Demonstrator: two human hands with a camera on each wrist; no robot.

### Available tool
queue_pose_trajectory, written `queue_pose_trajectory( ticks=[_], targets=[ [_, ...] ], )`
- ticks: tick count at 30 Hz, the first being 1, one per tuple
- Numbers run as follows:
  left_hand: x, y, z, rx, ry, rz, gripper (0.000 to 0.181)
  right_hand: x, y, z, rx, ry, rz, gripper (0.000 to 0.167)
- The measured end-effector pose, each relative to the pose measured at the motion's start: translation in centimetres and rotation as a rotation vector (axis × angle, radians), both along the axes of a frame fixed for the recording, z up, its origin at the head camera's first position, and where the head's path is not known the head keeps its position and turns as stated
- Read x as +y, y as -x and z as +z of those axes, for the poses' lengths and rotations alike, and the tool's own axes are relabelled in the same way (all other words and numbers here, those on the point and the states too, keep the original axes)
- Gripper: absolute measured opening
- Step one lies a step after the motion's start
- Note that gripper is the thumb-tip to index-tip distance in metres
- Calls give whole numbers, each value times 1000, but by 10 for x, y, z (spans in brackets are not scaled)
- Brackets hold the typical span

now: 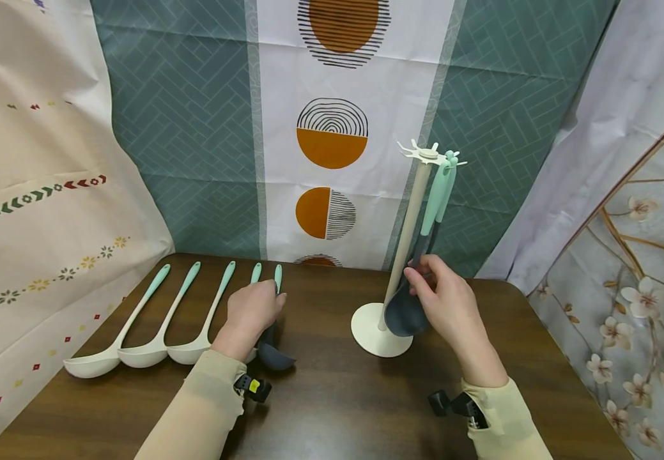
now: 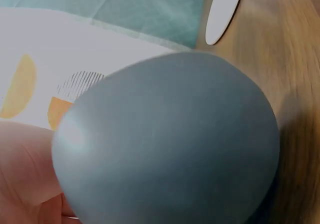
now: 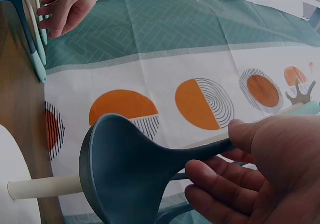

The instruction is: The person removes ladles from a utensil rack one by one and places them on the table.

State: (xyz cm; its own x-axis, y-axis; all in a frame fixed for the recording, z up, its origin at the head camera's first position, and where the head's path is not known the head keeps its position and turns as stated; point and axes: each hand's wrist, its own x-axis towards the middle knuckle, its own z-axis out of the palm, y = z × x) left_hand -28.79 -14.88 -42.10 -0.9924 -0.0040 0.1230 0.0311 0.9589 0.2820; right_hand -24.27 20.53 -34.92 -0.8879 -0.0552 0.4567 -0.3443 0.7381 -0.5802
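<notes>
My right hand pinches the dark shaft of a soup ladle between thumb and fingers. Its mint handle reaches up to the hooks of a cream utensil stand; whether it hangs freely is unclear. A second dark ladle hangs close behind it. On the left, my left hand hovers over the ladles at the row's right end, fingers pointing down and apart in the right wrist view. Beneath that wrist lies a dark ladle, its bowl filling much of the left wrist view. Contact with its handle is unclear.
Left of that hand, white ladles with mint handles lie side by side, among them one ladle at the far left. The stand's round base rests on the brown table. Patterned cloths hang behind and beside the table.
</notes>
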Motion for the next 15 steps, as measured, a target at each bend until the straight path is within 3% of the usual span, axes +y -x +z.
queue_pose_trajectory(
  ticks=[4,10,15],
  targets=[
    [3,-2,3,38,-4,-12,26,2,1,0,-18,8,2,26],
    [6,-4,8,120,-9,-33,28,6,2,2,-39,36,6,39],
    [10,-7,13,142,-14,-54,30,12,1,2,-47,46,-6,44]
  ],
)
